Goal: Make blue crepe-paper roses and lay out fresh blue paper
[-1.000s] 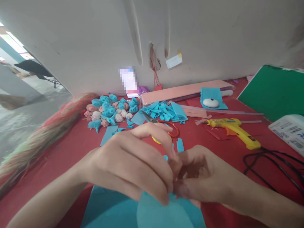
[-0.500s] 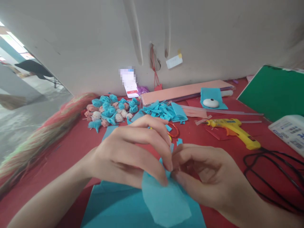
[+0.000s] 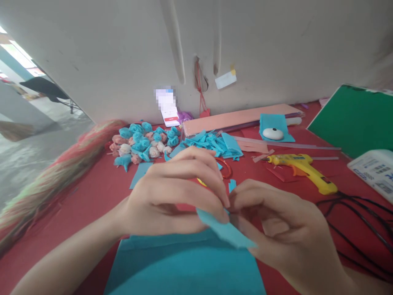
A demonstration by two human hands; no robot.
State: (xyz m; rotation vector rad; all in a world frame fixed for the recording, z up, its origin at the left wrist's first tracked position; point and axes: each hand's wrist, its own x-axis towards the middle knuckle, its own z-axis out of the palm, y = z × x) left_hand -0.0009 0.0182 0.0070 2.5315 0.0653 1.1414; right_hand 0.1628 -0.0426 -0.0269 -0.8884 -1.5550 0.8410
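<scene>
Between my two hands is a small piece of blue crepe paper (image 3: 225,231), tilted so that it shows nearly edge-on. My left hand (image 3: 176,194) pinches its upper edge with curled fingers. Close against it, my right hand (image 3: 282,229) closes thumb and forefinger on the same piece; the pinch point itself is partly hidden. Beneath them a larger blue sheet (image 3: 184,266) lies flat on the red tabletop (image 3: 92,254). Beyond my left hand lies a heap of blue, pink and white paper roses (image 3: 144,143), beside cut blue paper strips (image 3: 208,143).
To the right lie a yellow glue gun (image 3: 302,168) and its black cable (image 3: 346,221). A green board (image 3: 356,119) and a white box (image 3: 374,170) stand farther right. A lit phone (image 3: 168,110) leans on the wall. Behind sit a pink paper stack (image 3: 239,119) and a white oval device (image 3: 273,133).
The small blue piece has swung up from hanging face-on to nearly edge-on. Both hands have shifted slightly right and remain pinched together on it.
</scene>
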